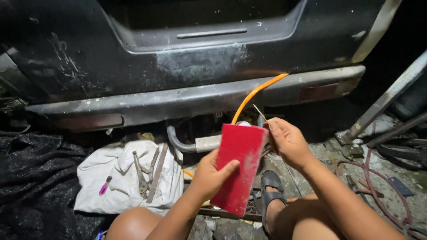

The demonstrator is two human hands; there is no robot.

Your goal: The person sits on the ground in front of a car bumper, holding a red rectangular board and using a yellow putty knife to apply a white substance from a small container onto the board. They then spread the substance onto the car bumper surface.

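Right, red box: one (239,166), flat and rectangular, held up tilted at centre frame, just in front of the bumper and above the sandalled foot.
Thin stick: one (259,112), slim and pale, poking up and to the left out of the right hand, just above the box's top edge.
Orange hose: one (255,93), curving from the seam above the bumper down behind the top of the box.
Left hand: (212,174) clenched on the box's lower left edge, thumb laid across the red face, forearm coming up from bottom centre.
Right hand: (287,141) fingers pinched around the stick's lower end, knuckles touching the box's top right corner, wrist bent inward, forearm rising from bottom right.
Sandal: one (270,192), dark, on the foot below the box.
White cloth: one (129,177), spread on the ground to the left.
Tools on the cloth: pliers (140,176), one pair, beside two long flat metal pieces; one small purple item (105,185) near the cloth's left edge.
Bumper: one (195,98), grey and scuffed, spanning the frame under the dark car body.
Exhaust pipe: one (180,143), bent, under the bumper, left of the box.
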